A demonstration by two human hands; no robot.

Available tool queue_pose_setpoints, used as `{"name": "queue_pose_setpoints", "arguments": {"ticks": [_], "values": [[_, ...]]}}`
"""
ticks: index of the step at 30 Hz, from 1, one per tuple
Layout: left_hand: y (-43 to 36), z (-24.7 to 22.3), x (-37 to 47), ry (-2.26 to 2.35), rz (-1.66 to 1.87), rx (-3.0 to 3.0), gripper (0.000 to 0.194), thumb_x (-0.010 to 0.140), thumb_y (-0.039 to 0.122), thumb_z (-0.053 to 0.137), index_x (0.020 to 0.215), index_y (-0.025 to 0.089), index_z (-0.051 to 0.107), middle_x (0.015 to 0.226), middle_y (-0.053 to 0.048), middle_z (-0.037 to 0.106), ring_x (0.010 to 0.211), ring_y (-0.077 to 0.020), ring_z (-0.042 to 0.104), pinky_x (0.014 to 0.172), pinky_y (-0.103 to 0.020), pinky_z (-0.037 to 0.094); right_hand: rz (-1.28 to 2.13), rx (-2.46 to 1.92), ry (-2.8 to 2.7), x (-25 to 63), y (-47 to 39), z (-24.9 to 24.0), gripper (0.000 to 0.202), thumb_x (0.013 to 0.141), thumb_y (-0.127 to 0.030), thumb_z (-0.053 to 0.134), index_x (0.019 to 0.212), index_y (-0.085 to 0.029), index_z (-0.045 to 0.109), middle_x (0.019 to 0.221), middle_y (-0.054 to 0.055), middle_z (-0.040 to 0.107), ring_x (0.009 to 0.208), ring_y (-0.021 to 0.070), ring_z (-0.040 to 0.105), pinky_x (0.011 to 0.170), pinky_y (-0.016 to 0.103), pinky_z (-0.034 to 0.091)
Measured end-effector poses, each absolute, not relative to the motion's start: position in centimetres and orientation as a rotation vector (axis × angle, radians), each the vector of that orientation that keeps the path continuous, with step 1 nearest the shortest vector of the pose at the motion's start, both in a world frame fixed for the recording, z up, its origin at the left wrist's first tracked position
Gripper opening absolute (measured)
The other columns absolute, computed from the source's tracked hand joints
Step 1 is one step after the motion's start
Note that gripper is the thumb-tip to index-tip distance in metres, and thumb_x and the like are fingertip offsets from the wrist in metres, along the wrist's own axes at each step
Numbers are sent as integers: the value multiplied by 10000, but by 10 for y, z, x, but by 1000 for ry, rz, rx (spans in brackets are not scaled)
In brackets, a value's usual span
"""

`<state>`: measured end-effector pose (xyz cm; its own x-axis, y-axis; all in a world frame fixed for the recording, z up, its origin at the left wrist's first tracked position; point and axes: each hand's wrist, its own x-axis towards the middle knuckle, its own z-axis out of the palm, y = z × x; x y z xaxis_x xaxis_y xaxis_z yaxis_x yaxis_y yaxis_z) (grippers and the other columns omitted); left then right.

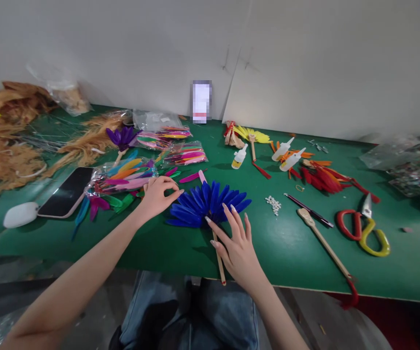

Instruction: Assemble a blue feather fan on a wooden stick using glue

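A fan of blue feathers point(199, 204) lies spread on the green table, its wooden stick point(219, 262) pointing toward the front edge. My right hand point(234, 240) rests on the fan's right side and centre with its fingers spread. At the fan's upper left edge is my left hand point(161, 194), thumb and forefinger brought together at a feather tip; whether anything is between them is too small to tell. Just above the fan lies a pale pink feather point(202, 176). Bags of coloured feathers point(126, 175) lie behind my left hand.
Phone point(66, 192) and white case point(21, 215) at left, brown fibres point(9, 155) behind. Glue bottles point(239, 156), yellow fan point(252, 135) and red feathers point(321, 176) stand or lie behind right. White beads point(273, 205), pen point(308, 210), wooden stick point(326, 243) and scissors point(366, 209) at right.
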<state>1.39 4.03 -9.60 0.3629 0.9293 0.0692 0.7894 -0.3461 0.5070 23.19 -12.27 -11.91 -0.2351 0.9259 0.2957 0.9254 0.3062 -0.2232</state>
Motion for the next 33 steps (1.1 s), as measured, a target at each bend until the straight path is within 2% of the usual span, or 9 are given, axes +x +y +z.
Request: {"name": "queue_pose_setpoints", "arguments": {"ticks": [5,10,15,19,33], "values": [[49,-97,13,1515,499,2257,368,883,467,452,744,269,729,1054,-52,629,1060,-294,490,921,-484,307,-4,-1646,-2207,232,-123,-120,470,954,-329,401,1420,-313,348,1566,82,99,1419,321,150,1082,604,236],[62,-92,22,1421,355,2256,346,796,554,539,735,285,747,1039,-57,652,1032,-310,531,925,-509,333,-15,-1653,-2204,231,-122,-120,459,954,-318,406,1411,-310,368,1566,83,101,1419,321,151,1085,601,232],[71,-92,28,1304,388,2221,361,701,612,620,656,274,738,978,-49,678,941,-279,595,886,-438,420,4,-1660,-2207,231,-123,-120,455,956,-308,400,1410,-310,368,1561,96,108,1424,313,130,1083,605,231],[71,-95,29,1287,421,2216,377,679,634,629,633,274,730,937,-36,685,917,-260,608,873,-414,444,1,-1668,-2207,231,-123,-120,461,953,-309,408,1411,-320,363,1561,92,115,1422,318,136,1079,608,238],[62,-87,44,1418,435,2216,248,752,463,659,656,243,722,967,-42,657,960,-274,571,880,-458,403,3,-1655,-2211,231,-123,-120,463,954,-311,407,1414,-310,362,1559,97,118,1423,314,133,1084,606,231]]}}
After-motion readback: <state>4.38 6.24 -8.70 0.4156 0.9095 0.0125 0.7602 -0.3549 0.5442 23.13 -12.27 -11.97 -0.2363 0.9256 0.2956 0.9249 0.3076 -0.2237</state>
